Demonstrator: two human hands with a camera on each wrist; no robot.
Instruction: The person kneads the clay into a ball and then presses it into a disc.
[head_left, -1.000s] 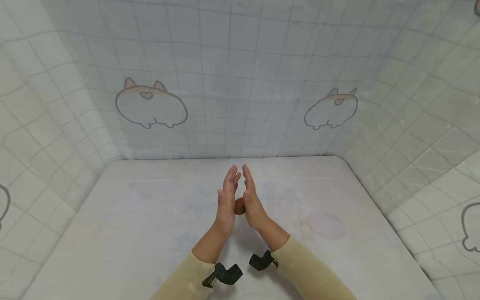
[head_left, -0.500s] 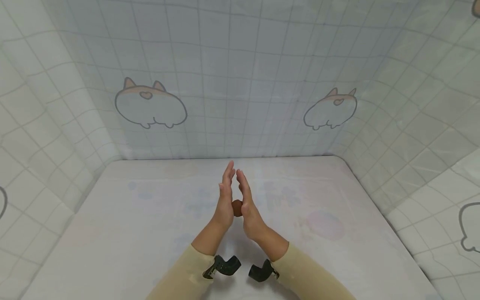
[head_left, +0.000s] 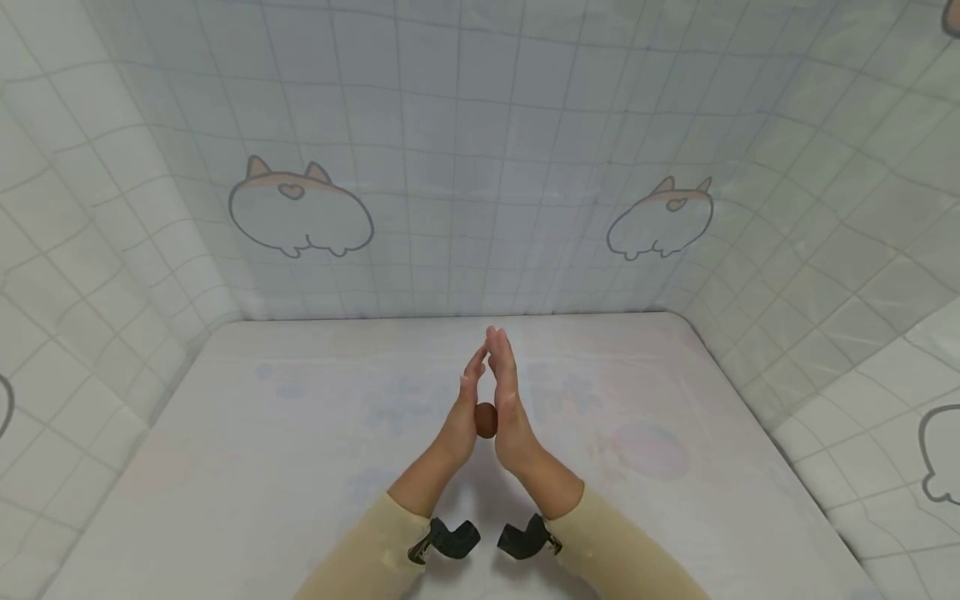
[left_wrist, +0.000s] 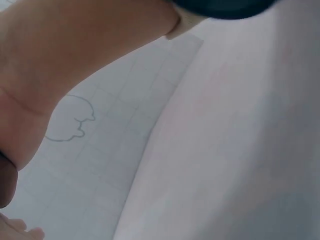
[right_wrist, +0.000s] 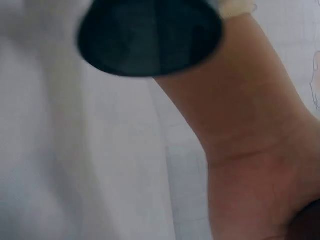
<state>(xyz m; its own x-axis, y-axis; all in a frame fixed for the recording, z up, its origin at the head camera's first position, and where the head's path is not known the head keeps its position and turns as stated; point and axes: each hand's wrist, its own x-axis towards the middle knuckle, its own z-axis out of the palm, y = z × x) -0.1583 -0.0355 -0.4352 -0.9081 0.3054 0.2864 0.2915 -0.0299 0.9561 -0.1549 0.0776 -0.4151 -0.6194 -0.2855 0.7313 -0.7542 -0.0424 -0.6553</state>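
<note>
A small brown clay-like ball [head_left: 486, 421] sits between the palms of my two hands, over the middle of the table. My left hand [head_left: 456, 429] presses it from the left and my right hand [head_left: 516, 432] from the right. Fingers on both sides are straight and point away from me, tips close together at the top. In the left wrist view, part of the brown ball [left_wrist: 7, 182] shows beside the palm at the left edge. The right wrist view catches only a dark piece of the ball [right_wrist: 307, 224] in its lower right corner.
A pale table [head_left: 270, 467] with faint coloured patches lies under the hands. Behind it hangs a gridded sheet [head_left: 480, 208] with corgi drawings, and similar sheets flank both sides. Black curved mounts [head_left: 453, 540] are strapped at both wrists over cream sleeves [head_left: 375, 550].
The hands have slid against each other: over the last half second the right went forward and the left came back. The ball, turned between the palms, shifted slightly right and looks more oval.
</note>
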